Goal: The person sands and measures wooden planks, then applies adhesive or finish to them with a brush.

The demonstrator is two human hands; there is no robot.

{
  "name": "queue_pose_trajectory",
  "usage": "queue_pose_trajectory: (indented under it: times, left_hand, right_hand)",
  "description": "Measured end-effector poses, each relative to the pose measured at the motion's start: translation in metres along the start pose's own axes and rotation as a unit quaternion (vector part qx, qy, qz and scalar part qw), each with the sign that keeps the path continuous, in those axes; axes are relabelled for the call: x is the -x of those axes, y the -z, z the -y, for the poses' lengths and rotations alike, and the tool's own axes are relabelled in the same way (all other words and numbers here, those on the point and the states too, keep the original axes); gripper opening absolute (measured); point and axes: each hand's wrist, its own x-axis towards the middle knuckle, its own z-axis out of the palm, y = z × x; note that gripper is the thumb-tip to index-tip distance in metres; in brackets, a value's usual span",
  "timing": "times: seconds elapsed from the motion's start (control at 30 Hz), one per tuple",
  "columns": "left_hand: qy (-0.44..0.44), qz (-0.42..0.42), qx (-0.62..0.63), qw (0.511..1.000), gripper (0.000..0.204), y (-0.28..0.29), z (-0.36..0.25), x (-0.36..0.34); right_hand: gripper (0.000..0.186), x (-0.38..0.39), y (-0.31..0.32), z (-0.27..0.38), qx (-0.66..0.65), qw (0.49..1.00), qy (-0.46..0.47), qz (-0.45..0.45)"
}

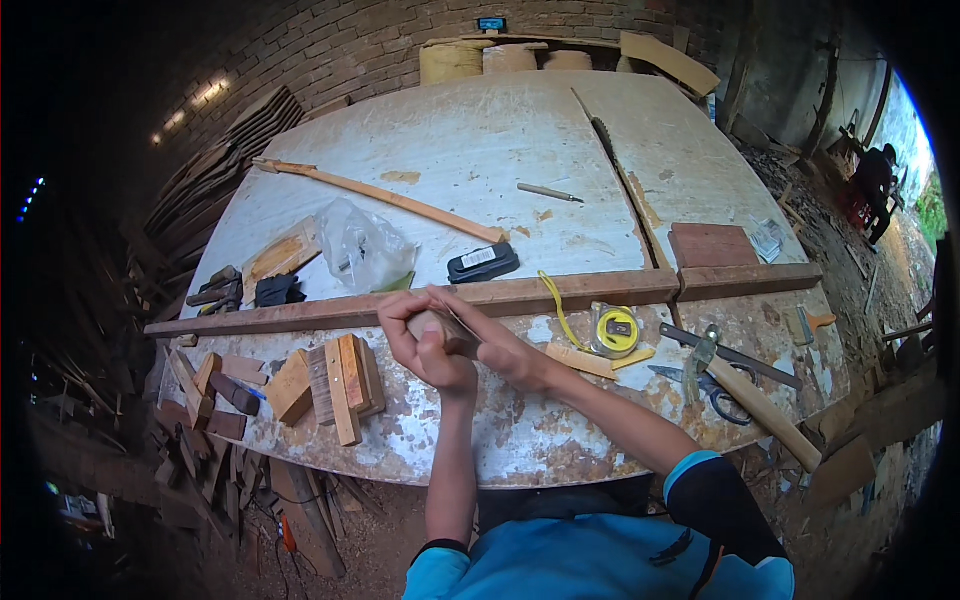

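In front of the long wooden beam point(560, 290), my left hand point(420, 355) has its fingers curled round a small light-brown wooden piece point(445, 325). My right hand point(500, 350) presses on that piece from the right, fingers together; whether anything else is in it is hidden. Left of my hands lie stacked wooden blocks point(348, 385). To their right are a thin wooden strip point(580, 360), a yellow tape measure point(616, 330), scissors point(725, 400) and a hammer point(760, 410). Behind the beam sit a black case point(483, 262) and a clear plastic bag point(355, 245).
The worktable point(530, 130) also holds a long wooden strip point(390, 195), a slim tool point(550, 193), a reddish board point(712, 245) and a brush point(808, 322). Wood piles point(220, 180) border the left. A dark figure, possibly a person point(872, 185), is at far right.
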Motion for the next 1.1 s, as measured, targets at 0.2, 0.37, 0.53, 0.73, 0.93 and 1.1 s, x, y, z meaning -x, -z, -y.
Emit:
queue_pose_trajectory:
  times: [0.2,0.37,0.53,0.73,0.93,1.1]
  left_hand:
    - [0.0,0.025,0.025,0.999,0.028,-0.005,0.001,-0.001]
    - [0.027,-0.052,0.05,0.997,0.028,-0.006,0.001,-0.002]
    - [-0.036,0.109,0.036,0.993,0.03,-0.007,0.002,0.004]
    - [0.004,0.026,0.028,0.999,0.027,-0.012,-0.001,0.005]
    - [0.018,0.029,0.011,0.999,0.03,-0.006,-0.001,0.007]
    - [0.034,0.023,0.039,0.998,0.028,-0.009,0.0,0.007]
  right_hand:
    - [0.106,-0.001,0.001,0.006,0.009,1.0,-0.013,-0.02]
    - [0.1,0.002,0.003,0.002,-0.047,0.99,-0.125,-0.047]
    - [0.097,0.006,0.007,-0.003,-0.037,0.998,0.053,-0.013]
    - [0.096,0.01,0.005,-0.003,-0.075,0.994,-0.057,-0.058]
    - [0.094,0.011,0.004,-0.006,-0.049,0.992,-0.098,-0.061]
    - [0.093,0.005,0.005,-0.002,-0.097,0.995,-0.008,-0.002]
